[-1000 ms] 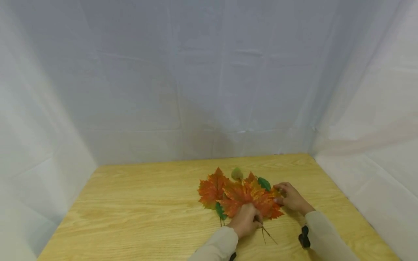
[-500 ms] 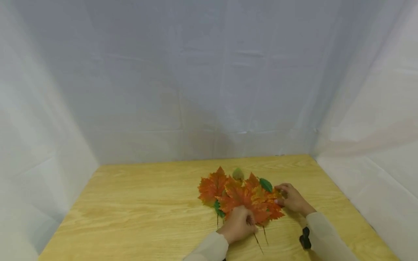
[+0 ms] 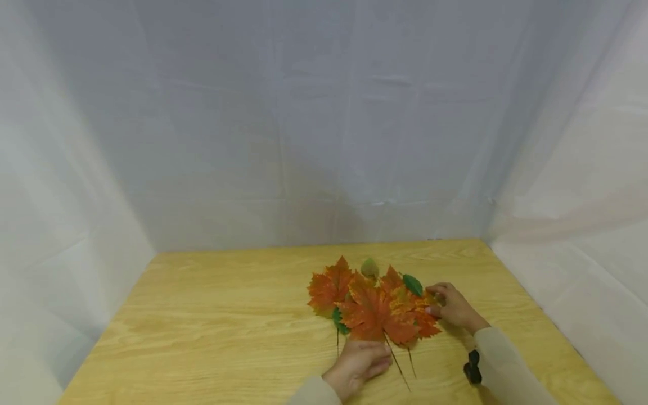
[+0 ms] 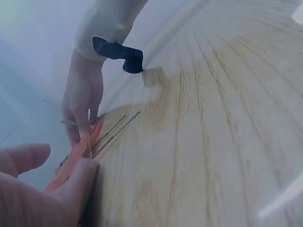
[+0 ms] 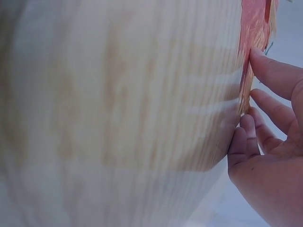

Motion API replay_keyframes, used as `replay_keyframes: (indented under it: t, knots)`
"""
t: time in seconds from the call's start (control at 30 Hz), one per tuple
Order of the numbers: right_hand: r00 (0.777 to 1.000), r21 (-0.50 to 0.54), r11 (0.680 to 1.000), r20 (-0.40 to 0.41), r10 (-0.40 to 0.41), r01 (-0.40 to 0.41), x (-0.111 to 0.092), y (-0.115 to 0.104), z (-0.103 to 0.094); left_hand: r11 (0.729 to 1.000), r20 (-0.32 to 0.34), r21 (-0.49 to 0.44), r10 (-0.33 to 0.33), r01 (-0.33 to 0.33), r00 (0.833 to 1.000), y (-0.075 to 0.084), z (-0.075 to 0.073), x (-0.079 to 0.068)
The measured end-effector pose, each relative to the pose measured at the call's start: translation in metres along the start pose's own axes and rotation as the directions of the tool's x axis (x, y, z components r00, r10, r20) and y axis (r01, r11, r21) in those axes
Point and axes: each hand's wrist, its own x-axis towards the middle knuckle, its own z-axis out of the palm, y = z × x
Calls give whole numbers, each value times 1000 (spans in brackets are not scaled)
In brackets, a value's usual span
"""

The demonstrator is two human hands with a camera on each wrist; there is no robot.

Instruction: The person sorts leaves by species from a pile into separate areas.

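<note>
Orange-red artificial maple leaves (image 3: pixel 369 312) with thin dark wire stems (image 3: pixel 397 360) lie overlapping on the wooden table, right of its middle. Small green leaves (image 3: pixel 412 284) show among them. My left hand (image 3: pixel 360 363) is at the near edge of the front leaf, beside the stems. In the left wrist view its thumb (image 4: pixel 35 156) stands apart from the finger by the leaf, and nothing is gripped. At the right edge of the bunch, my right hand (image 3: pixel 453 306) rests thumb and fingertips on an orange leaf, spread apart, as the right wrist view also shows (image 5: pixel 270 109).
The wooden table (image 3: pixel 212 315) extends far to the left of the leaves. White sheeting (image 3: pixel 304 140) hangs behind the table and on both sides. A black device (image 3: pixel 472 368) is strapped at the right wrist.
My left hand has let go of the stems of the front leaf and drawn back toward the near side and left, uncovering the leaf's base. The right hand has stayed almost still.
</note>
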Motion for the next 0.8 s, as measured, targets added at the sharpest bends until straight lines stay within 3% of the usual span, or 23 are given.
replay_keyframes:
  t: [0.13, 0.43, 0.67, 0.8]
  knots:
    - [1000, 2, 1000, 1, -1, 1, 0, 0, 0, 997, -28, -82, -6, 3, 1000, -3, 3, 2]
    - [1000, 13, 1000, -2, -19, 19, 0, 1, 0, 990, -29, -141, 20, -24, 999, -2, 6, 4]
    - [999, -2, 999, -13, -45, 45, 1, 3, 0, 972, -78, -199, 114, -128, 990, -6, 11, 6]
    - [999, -8, 999, -16, -47, 46, 1, 3, 0, 962, -106, -225, 132, -153, 986, -7, 16, 6]
